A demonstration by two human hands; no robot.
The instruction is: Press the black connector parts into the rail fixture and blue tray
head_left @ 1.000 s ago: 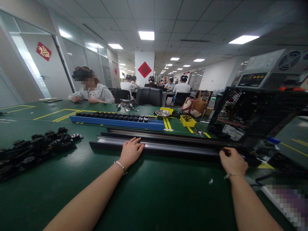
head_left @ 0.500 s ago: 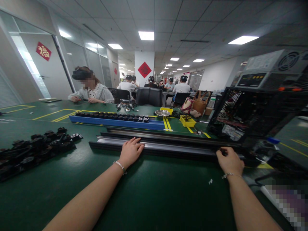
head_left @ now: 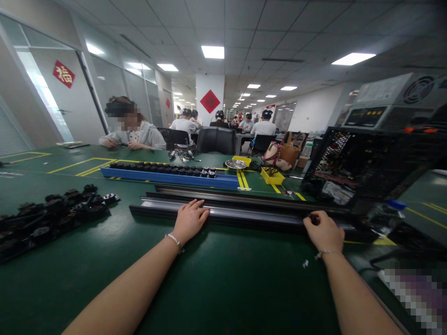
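Note:
A long black rail (head_left: 244,215) with a shiny grey channel lies across the green table in front of me. My left hand (head_left: 191,218) rests palm down on its left half, fingers stretched out over the channel. Near the right end of the rail, my right hand (head_left: 325,231) is closed, thumb and forefinger curled around a small dark part (head_left: 315,219). Most of that part is hidden by the fingers, so its kind cannot be made out. Just behind runs a second dark rail (head_left: 223,197), parallel to the first.
Small black parts (head_left: 52,216) lie piled on the left. Further back stand a blue tray (head_left: 167,179) with rows of black parts, a metal bowl (head_left: 236,164) and a yellow bin (head_left: 272,177). An open computer case (head_left: 380,163) rises at right. A person (head_left: 134,132) sits across the table.
My right hand has slid left along the rail, fingers still curled around the small dark part. My left hand and both rails have stayed in place.

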